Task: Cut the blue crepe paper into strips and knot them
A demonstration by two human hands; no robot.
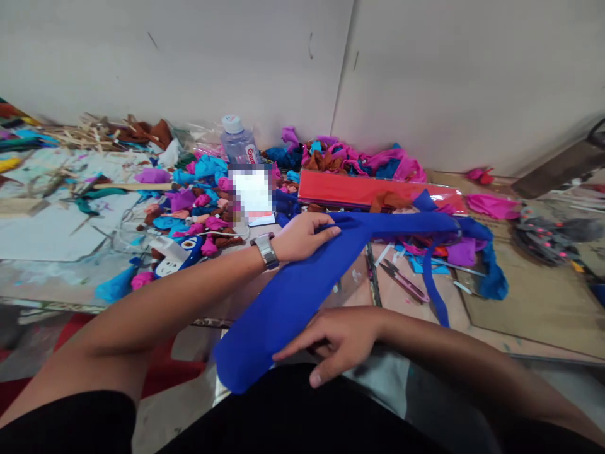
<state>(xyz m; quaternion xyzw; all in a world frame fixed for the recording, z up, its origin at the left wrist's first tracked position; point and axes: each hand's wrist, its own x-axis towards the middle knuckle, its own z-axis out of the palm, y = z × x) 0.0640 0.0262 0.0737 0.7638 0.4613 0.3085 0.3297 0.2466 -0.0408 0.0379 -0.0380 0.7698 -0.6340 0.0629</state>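
Note:
A wide blue strip (302,284), which looks like crepe paper, hangs over the table's front edge toward my lap. My left hand (307,236), with a metal watch on its wrist, pinches the strip's upper part between thumb and fingers. Lower down, my right hand (338,340) is open beside the strip, its index finger stretched along the edge and its thumb apart. From the left hand, a narrower blue band (411,222) runs right across the table. Pink-handled snips (406,280) lie just beyond my right forearm.
Behind the hands are a phone (254,195), a plastic bottle (241,144) and a red pack (368,188) in clear wrapping. Small colored bundles (201,202) and a white-and-blue plug adapter (174,255) crowd the left. Brown cardboard (534,309) lies right. A wall stands behind.

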